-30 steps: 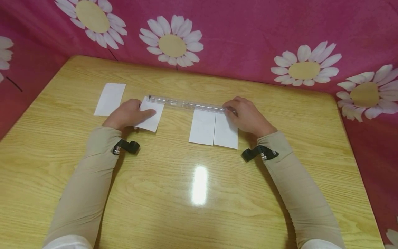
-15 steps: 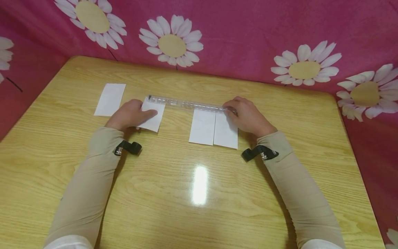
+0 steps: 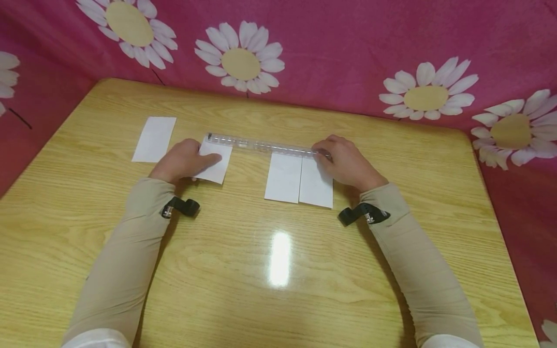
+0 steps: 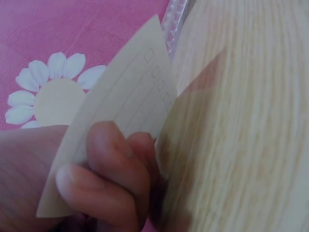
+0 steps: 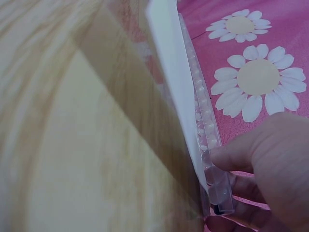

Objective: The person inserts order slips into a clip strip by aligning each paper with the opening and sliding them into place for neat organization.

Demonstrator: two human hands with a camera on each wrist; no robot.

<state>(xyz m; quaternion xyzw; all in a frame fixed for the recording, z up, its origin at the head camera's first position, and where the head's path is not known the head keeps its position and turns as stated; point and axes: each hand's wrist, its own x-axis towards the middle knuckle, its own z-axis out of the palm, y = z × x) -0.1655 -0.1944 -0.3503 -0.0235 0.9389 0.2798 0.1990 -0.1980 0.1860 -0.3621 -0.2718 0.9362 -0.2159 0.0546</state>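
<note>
A clear plastic ruler lies across the wooden table. My left hand pinches a white paper slip at the ruler's left end. In the left wrist view curled fingers hold this lined slip up off the wood, with the ruler just beyond. My right hand grips the ruler's right end. The right wrist view shows its fingers closed round that end of the ruler. Two more slips lie side by side under the ruler's right part.
A further white slip lies apart at the far left of the table. Pink cloth with white daisies hangs close around the back and both sides. Bright glare sits on the near middle of the tabletop.
My left hand has nudged its slip slightly to the right, toward the ruler's left end. The right hand, the ruler and the other slips have stayed put.
</note>
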